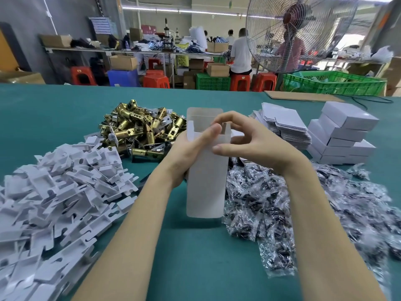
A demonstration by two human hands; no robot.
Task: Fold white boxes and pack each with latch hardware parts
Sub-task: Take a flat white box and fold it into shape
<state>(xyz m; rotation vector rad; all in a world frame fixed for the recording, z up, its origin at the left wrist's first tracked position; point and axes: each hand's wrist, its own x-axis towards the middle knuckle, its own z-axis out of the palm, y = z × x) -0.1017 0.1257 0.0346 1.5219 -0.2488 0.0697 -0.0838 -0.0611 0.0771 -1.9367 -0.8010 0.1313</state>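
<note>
A: Where's the box (205, 181)?
B: Above the table (195, 257), far end open. Left hand (186, 153) grips its side; right hand (249, 140), fingers curled, works the top flap.
A: Beyond?
B: Latches (141, 129), flat blanks (280, 124).

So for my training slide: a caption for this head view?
Both hands, left and right, fold a white box beside brass latches.

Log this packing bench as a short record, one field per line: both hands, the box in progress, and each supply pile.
left hand: grips the white box from its left side
right hand: fingers curled at the box's open top
box state: upright, far flap up, top open
brass latches: heap behind the box
white inserts: pile at left
bagged parts: pile at right
flat blanks: stack at right rear
finished boxes: stacked far right
</note>
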